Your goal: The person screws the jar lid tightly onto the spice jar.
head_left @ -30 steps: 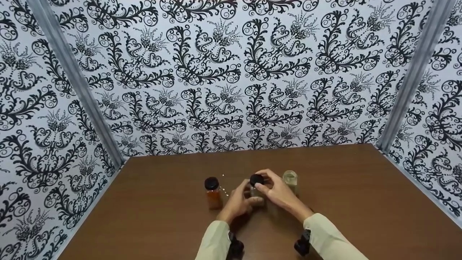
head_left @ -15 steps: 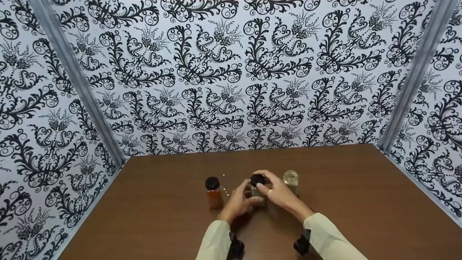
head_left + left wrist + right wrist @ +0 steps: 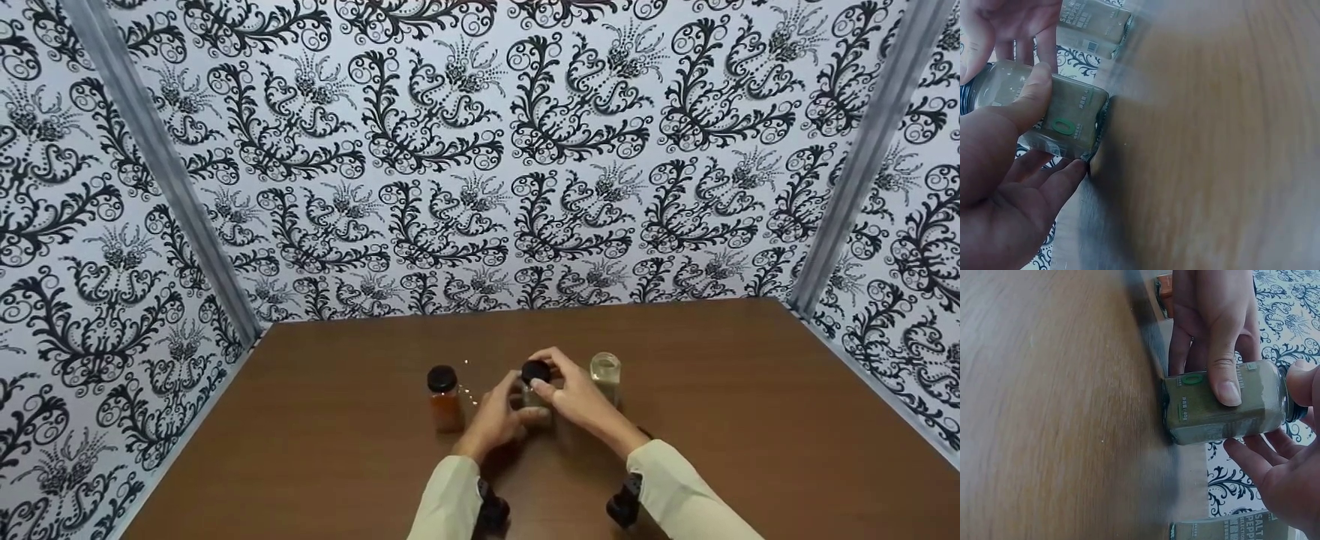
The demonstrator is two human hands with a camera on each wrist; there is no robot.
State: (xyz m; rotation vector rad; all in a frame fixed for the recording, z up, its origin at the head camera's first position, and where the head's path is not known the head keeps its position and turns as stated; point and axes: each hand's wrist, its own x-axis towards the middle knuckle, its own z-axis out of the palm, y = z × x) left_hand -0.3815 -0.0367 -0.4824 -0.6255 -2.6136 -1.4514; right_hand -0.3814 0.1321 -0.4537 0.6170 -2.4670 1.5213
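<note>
Upright on the table stands a clear spice jar [image 3: 1213,410] of grey-green powder, with a printed label. My left hand [image 3: 493,421] grips its body, the thumb across the near face and the fingers round the far side. The black cap [image 3: 535,370] sits at the jar's top, pinched between the thumb and fingers of my right hand [image 3: 583,397]. Just right of that hand is a second glass jar [image 3: 606,371], its top showing no black cap and pale powder inside. A jar of orange-red spice [image 3: 445,409] with a black cap stands left of my left hand.
Small white specks [image 3: 466,393] lie on the brown wooden table [image 3: 337,450] beside the orange-red jar. Behind the table rises a wall [image 3: 450,150] with black scrolls on white, and grey strips [image 3: 855,165] run down its corners.
My right fingers have shifted slightly on the black cap. My left hand keeps its grip on the jar, and the other jars stand where they were.
</note>
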